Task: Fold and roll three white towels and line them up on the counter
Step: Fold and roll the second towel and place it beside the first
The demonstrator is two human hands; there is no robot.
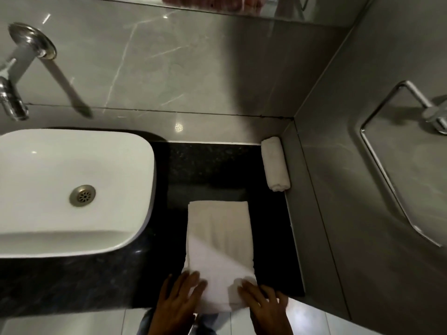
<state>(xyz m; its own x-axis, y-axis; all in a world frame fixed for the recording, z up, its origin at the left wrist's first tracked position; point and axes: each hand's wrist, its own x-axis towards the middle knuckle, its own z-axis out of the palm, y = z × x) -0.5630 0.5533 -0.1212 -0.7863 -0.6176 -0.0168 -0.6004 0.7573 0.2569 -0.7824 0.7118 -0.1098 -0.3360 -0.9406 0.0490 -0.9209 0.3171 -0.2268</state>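
A white towel (219,240) lies folded into a long strip on the black counter (208,170), its near end curled into the start of a roll at the counter's front edge. My left hand (177,302) presses on the left side of that curled end. My right hand (264,304) presses on its right side. Fingers of both hands lie spread on the cloth. One rolled white towel (275,164) lies against the right wall at the back corner of the counter. No other towel is in view.
A white basin (72,189) with a metal drain takes up the counter's left half. A chrome tap (14,76) juts from the grey back wall. A chrome towel ring (396,131) hangs on the right wall. Light floor tiles show below the counter edge.
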